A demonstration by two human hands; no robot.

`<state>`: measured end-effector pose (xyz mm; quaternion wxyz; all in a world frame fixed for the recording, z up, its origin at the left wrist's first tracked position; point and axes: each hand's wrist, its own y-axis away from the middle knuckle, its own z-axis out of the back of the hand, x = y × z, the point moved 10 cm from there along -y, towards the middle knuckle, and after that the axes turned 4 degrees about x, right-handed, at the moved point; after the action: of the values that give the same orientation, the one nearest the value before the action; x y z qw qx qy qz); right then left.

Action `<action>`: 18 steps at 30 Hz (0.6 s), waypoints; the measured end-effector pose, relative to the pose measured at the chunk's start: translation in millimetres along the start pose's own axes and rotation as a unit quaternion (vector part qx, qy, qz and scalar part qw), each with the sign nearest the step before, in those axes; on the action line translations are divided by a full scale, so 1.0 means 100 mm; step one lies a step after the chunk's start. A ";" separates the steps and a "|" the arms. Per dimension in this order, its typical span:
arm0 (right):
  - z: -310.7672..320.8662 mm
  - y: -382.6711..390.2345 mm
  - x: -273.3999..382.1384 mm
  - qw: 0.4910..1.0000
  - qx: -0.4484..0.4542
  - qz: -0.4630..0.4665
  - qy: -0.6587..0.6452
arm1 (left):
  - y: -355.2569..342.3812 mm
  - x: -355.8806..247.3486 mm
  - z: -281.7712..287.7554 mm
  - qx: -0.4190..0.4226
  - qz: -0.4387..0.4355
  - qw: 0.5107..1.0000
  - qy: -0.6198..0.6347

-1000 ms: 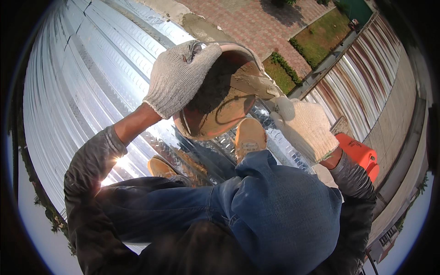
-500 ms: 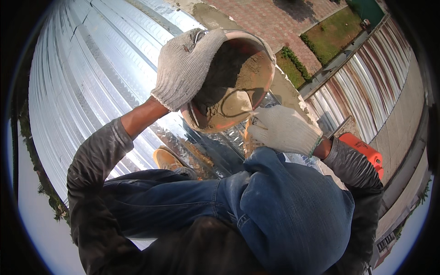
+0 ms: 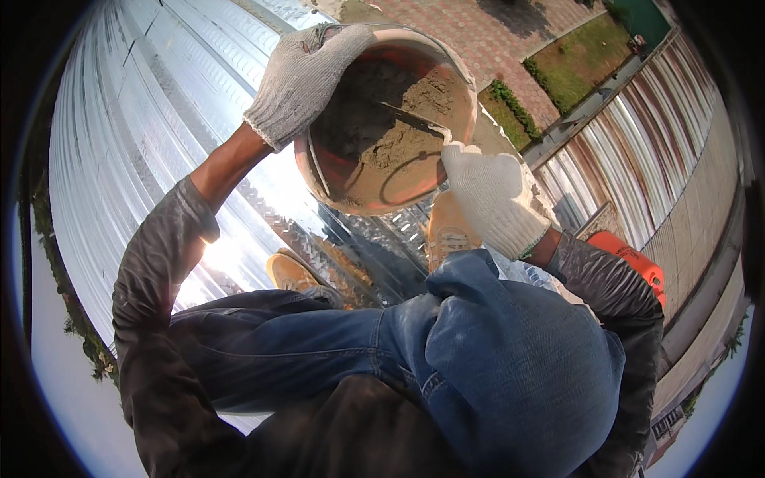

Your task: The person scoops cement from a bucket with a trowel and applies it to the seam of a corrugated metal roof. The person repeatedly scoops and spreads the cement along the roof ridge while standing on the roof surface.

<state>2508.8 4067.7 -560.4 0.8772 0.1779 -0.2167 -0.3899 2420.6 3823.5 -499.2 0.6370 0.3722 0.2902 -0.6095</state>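
Observation:
My left hand, in a pale knitted glove, is closed on the far left rim of a round bucket tilted toward me. Wet grey-brown mortar lies inside, partly shaded. My right hand, gloved alike, grips a trowel at the bucket's near right rim; the glove hides its handle. The trowel blade reaches into the bucket, seen almost edge-on, with its tip at the mortar. A wire handle hangs down along the bucket's left side.
Shiny ribbed metal roofing spreads to the left. Below the bucket are my tan left shoe and right shoe. An orange-red container stands at the right, near a rusty corrugated roof. Paving lies far below, past the roof's edge.
The bucket and my left hand have shifted slightly left and away from me. My right hand has risen, and the trowel blade has turned from showing its flat face to nearly edge-on.

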 end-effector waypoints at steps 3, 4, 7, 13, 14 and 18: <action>-0.30 0.37 -0.26 0.934 -0.175 0.136 -0.279 | 0.00 -0.08 -0.06 -0.014 -0.002 1.000 -0.011; -0.36 0.38 -0.29 0.937 -0.156 0.125 -0.288 | 0.00 -0.08 -0.05 -0.023 -0.005 1.000 -0.019; -0.28 0.47 -0.32 0.962 -0.107 0.080 -0.239 | -0.06 -0.12 0.01 -0.016 -0.081 0.995 -0.049; 0.64 0.35 -0.18 0.980 -0.182 0.017 0.078 | -0.10 0.12 0.03 -0.019 0.070 0.997 -0.012; 0.73 0.28 -0.22 0.969 -0.219 0.005 0.114 | -0.11 0.11 0.03 -0.017 0.066 0.998 -0.013; -0.69 0.28 -0.72 0.878 -0.133 0.120 -0.443 | -0.29 -0.02 -0.16 0.001 0.030 1.000 -0.001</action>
<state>2518.4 4149.9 -622.2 0.7446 -0.1593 -0.5487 -0.3451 2393.1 3838.7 -510.4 0.6551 0.3811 0.2772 -0.5906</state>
